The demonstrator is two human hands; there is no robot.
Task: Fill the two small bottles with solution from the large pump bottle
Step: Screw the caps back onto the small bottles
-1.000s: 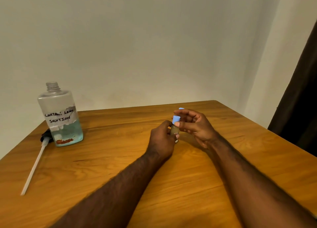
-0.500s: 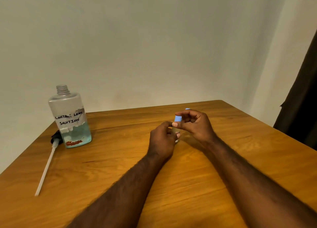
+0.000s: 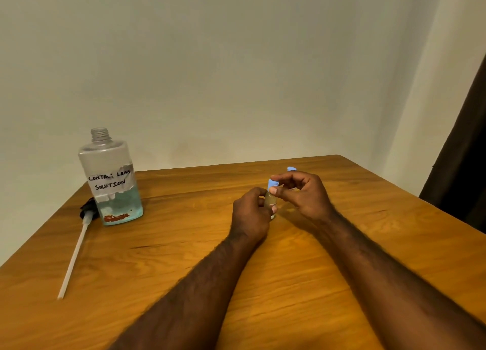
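Wooden table (image 3: pixel 184 284), warm orange grain, set into a corner of plain pale walls (image 3: pixel 236 73). Dark curtain (image 3: pixel 462 165) hangs at right.

Your left hand (image 3: pixel 251 215) covers most of the small bottle (image 3: pixel 271 200), fill level unreadable. Behind your right hand (image 3: pixel 305 194) only a blue cap tip (image 3: pixel 291 168) shows. Near the desk's (image 3: pixel 184 257) left edge, the large bottle (image 3: pixel 113 181) half hides the pump head (image 3: pixel 87 209).

the large pump bottle (image 3: pixel 111 178) carries a torn handwritten label (image 3: pixel 110 180): "contact lens solution".
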